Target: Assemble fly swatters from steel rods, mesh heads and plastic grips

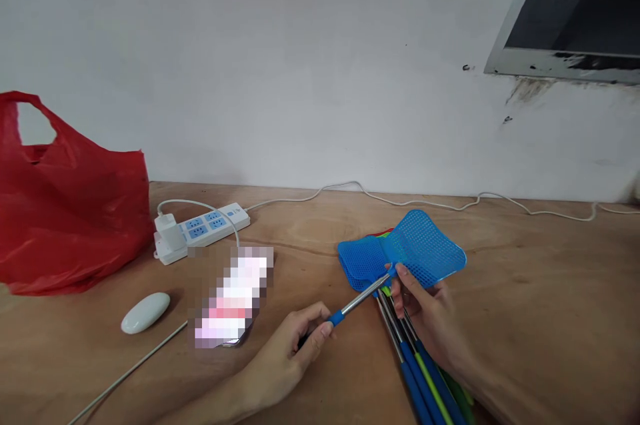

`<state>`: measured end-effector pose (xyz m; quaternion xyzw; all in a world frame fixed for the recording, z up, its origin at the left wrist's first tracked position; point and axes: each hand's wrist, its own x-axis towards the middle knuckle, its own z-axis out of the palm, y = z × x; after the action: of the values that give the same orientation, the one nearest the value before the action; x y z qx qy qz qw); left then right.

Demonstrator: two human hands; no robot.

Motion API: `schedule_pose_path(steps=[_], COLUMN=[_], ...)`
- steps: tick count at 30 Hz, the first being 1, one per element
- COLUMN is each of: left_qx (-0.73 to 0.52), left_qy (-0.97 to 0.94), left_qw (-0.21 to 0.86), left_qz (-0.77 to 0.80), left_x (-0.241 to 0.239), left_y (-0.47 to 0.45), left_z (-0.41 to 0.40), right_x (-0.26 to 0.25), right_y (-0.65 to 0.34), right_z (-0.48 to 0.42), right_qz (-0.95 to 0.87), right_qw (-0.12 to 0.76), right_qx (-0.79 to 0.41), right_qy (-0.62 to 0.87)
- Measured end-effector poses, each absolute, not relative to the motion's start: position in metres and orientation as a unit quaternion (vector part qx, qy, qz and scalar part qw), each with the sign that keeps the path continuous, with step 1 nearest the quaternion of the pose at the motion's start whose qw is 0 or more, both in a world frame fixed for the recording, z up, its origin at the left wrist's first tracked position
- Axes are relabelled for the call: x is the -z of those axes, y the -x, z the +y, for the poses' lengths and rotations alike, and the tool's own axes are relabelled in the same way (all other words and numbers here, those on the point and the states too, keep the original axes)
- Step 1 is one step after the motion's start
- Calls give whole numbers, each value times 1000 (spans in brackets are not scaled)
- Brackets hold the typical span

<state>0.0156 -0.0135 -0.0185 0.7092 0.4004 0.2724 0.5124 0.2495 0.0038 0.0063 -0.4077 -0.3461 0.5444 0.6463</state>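
A blue fly swatter (425, 246) with a silver metal shaft is held up at a slant between both hands. My left hand (295, 351) is closed around its handle, most of which the fingers hide. Near the swatter's head, my right hand (425, 311) pinches the neck where shaft and blue mesh meet. Below and behind it lies a pile of fly swatters (361, 261), blue heads on top with bits of red and green showing. Their blue and green handles (425, 381) point toward me, partly covered by my right hand and forearm.
A red plastic bag (75, 211) stands at the left. Beside it are a white power strip (215, 225) with a charger plugged in, a blurred lit phone (235, 298) and a white computer mouse (145, 313). A white cable (400, 203) runs along the wall.
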Motion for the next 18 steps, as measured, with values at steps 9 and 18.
schedule_pose_path(steps=[9,18], left_qx=[-259,-237], left_qy=[-721,-735], left_qw=[498,454], left_qz=[407,444], left_x=[12,12], left_y=[-18,-19], left_z=[-17,-20], right_x=[0,7], right_y=[-246,-240], right_z=[0,0], right_qz=[-372,-408], right_qw=[624,601], right_qx=[-570,-581], right_qy=[385,367])
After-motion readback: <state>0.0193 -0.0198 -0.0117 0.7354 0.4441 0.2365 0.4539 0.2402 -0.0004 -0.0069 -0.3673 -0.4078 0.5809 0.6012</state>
